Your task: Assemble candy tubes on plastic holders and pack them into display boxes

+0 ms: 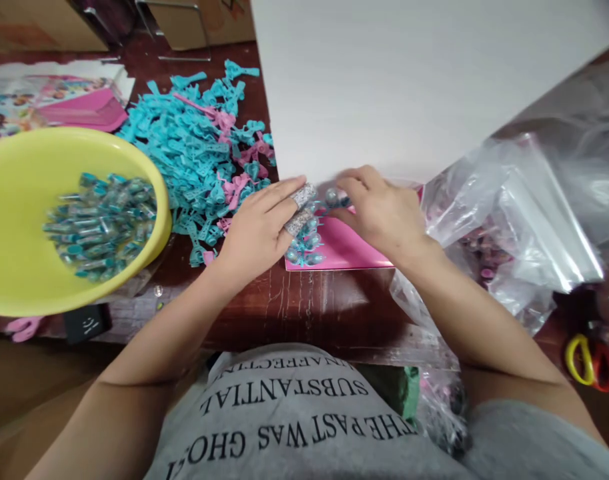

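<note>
Left hand [259, 227] flat on pieces [307, 243], pink box [351, 247] beneath; right hand [387, 210] pinching one: apparently row-laying, careful alignment needed next.

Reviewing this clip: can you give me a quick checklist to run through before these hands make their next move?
1. Shiny piece at the right hand: ok, between thumb and fingers.
2. Firmness of that grip: cannot tell; the fingers partly hide it.
3. Left hand on the blue beaded pieces: ok, its wrapped fingers lie over them.
4. Free room on the pink panel: ok, a bare stretch shows between the hands.
5. Yellow bowl upright: ok, with small capped tubes inside.
6. Scissors clear of both hands: ok, far right.
</note>
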`<state>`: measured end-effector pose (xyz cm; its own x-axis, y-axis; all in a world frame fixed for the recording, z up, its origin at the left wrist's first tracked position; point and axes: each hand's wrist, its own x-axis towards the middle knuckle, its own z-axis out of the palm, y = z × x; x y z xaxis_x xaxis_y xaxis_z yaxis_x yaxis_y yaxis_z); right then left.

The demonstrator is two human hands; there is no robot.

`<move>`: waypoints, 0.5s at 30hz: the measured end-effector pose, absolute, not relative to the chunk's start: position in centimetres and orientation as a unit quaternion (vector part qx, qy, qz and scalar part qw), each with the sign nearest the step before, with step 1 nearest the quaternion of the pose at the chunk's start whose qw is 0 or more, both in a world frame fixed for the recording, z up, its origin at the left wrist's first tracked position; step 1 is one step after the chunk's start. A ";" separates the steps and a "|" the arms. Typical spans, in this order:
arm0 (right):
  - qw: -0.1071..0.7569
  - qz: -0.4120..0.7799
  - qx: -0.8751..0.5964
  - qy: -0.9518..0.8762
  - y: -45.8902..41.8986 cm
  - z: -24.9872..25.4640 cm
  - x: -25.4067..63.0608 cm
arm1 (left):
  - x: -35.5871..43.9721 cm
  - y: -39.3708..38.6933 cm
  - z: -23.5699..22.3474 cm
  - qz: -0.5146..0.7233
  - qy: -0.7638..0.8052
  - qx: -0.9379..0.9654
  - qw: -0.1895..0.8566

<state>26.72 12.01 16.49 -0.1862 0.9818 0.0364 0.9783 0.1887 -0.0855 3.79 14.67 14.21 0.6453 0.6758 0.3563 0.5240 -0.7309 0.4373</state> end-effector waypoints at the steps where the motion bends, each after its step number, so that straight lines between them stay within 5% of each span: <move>1: 0.069 0.007 -0.632 -0.772 11.7 16.3 26.9 | 3.1 13.8 14.5 0.282 0.346 0.883 0.142; 5: 0.134 -0.030 -0.617 -0.775 10.9 14.6 27.7 | -0.7 9.9 13.9 0.339 0.427 0.835 0.075; 12: 0.066 -0.051 -0.644 -0.760 11.5 12.8 27.1 | -8.5 7.0 8.1 0.230 0.567 0.790 0.038; 15: 0.106 -0.097 -0.642 -0.753 10.8 14.2 27.1 | -11.5 7.5 7.1 0.188 0.565 0.803 0.022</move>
